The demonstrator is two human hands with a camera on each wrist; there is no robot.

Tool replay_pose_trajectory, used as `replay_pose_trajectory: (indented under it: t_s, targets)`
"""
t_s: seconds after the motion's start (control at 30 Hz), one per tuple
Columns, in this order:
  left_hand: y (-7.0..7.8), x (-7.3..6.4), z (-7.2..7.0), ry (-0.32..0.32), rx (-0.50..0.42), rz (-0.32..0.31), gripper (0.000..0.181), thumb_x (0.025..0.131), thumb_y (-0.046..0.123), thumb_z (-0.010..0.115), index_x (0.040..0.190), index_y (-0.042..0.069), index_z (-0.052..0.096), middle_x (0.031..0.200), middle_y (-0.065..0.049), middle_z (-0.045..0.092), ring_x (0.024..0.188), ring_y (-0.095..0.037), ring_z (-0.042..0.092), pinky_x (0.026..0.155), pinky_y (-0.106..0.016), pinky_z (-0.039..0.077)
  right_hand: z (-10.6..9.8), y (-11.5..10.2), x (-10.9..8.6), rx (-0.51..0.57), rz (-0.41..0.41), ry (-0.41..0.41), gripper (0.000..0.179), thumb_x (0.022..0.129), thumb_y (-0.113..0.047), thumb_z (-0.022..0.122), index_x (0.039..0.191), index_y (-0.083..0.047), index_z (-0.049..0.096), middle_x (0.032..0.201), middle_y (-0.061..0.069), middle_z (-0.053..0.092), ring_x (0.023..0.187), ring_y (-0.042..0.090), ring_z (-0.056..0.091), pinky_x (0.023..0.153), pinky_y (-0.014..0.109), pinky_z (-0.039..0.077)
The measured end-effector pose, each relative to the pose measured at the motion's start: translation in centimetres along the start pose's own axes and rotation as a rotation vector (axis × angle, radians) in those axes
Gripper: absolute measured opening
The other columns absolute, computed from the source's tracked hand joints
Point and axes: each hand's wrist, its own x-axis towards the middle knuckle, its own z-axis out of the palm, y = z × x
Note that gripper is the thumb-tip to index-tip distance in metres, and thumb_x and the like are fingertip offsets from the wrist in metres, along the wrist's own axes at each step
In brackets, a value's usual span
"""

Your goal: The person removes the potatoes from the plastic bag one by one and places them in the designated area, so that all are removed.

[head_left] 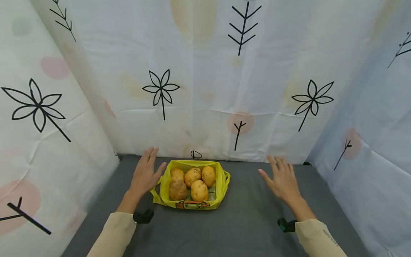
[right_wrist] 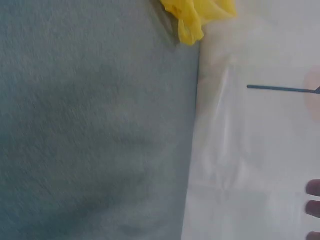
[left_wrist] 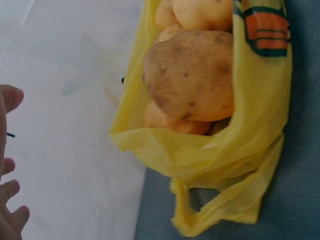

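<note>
A yellow plastic bag [head_left: 219, 182] stands wide-mouthed on the grey table, its handles drooping at both sides. Inside lie several potatoes [head_left: 199, 191]; the left wrist view shows a large brownish potato [left_wrist: 190, 75] near the bag's handle end. My left hand [head_left: 145, 175] is beside the bag's left side, fingers extended, holding nothing. Well to the right of the bag, my right hand [head_left: 282, 180] hovers over the table with its fingers spread and nothing in them. Only fingertips [right_wrist: 313, 208] of it show in the right wrist view.
The grey table [head_left: 244, 228] reaches back to a white patterned cloth [head_left: 205, 89] hanging behind it. Similar cloth hangs along the left and right sides. Dark wrist cameras [head_left: 143, 216] are strapped at both sleeve cuffs.
</note>
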Motion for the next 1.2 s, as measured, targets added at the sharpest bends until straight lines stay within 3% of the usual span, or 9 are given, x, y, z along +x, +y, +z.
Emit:
replay_pose_trajectory:
  t_s: [0.17, 0.33, 0.53, 0.7, 0.97, 1.2]
  targets:
    - [-0.7, -1.6, 1.5, -0.038, -0.205, -0.089, 0.074, 0.104, 0.041, 0.056, 0.162, 0.008, 0.024, 0.162, -0.025, 0.024, 0.145, -0.05, 0.027, 0.107, -0.072, 0.028, 0.6, -0.9, -1.3, 0.078, 0.009, -0.027, 0.068, 0.104, -0.046, 0.054, 0.153, 0.0, 0.041, 0.147, 0.03, 0.044, 0.136, 0.05, 0.038, 0.114, 0.068, 0.017]
    - [-1.9, -3.3, 3.5, -0.056, -0.32, -0.139, 0.074, 0.103, 0.04, 0.059, 0.162, 0.011, 0.025, 0.162, -0.024, 0.024, 0.145, -0.049, 0.027, 0.106, -0.073, 0.028, 1.4, -1.6, -2.6, 0.151, 0.055, -0.104, 0.066, 0.105, -0.044, 0.053, 0.154, -0.001, 0.04, 0.147, 0.03, 0.045, 0.134, 0.052, 0.041, 0.11, 0.069, 0.026]
    - [-2.8, -5.1, 5.6, -0.076, -0.333, -0.171, 0.077, 0.101, 0.041, 0.063, 0.162, 0.01, 0.027, 0.162, -0.024, 0.026, 0.147, -0.048, 0.022, 0.108, -0.074, 0.023, 2.7, -2.7, -3.7, 0.244, 0.12, -0.186, 0.067, 0.105, -0.045, 0.053, 0.156, -0.003, 0.037, 0.149, 0.028, 0.044, 0.134, 0.05, 0.043, 0.101, 0.069, 0.037]
    - [-3.1, -6.3, 7.2, -0.09, -0.356, -0.229, 0.078, 0.101, 0.043, 0.062, 0.161, 0.006, 0.028, 0.162, -0.026, 0.025, 0.149, -0.049, 0.015, 0.11, -0.075, 0.016, 4.1, -4.0, -4.1, 0.336, 0.115, -0.211, 0.064, 0.104, -0.039, 0.059, 0.153, -0.003, 0.042, 0.143, 0.024, 0.052, 0.131, 0.045, 0.05, 0.1, 0.065, 0.042]
    - [-3.8, -7.4, 9.0, -0.049, -0.498, -0.24, 0.067, 0.106, 0.034, 0.055, 0.16, 0.005, 0.029, 0.161, -0.024, 0.028, 0.147, -0.046, 0.026, 0.111, -0.069, 0.023, 5.7, -6.6, -4.1, 0.451, 0.072, -0.223, 0.057, 0.101, -0.028, 0.066, 0.15, -0.005, 0.047, 0.142, 0.019, 0.055, 0.128, 0.037, 0.055, 0.101, 0.056, 0.046]
    - [-4.0, -7.8, 9.9, -0.007, -0.522, -0.236, 0.061, 0.108, 0.03, 0.051, 0.159, 0.004, 0.031, 0.16, -0.022, 0.032, 0.145, -0.045, 0.029, 0.112, -0.067, 0.022, 6.1, -9.0, -3.1, 0.552, 0.048, -0.247, 0.055, 0.1, -0.022, 0.068, 0.148, -0.003, 0.049, 0.139, 0.02, 0.057, 0.127, 0.037, 0.055, 0.103, 0.054, 0.045]
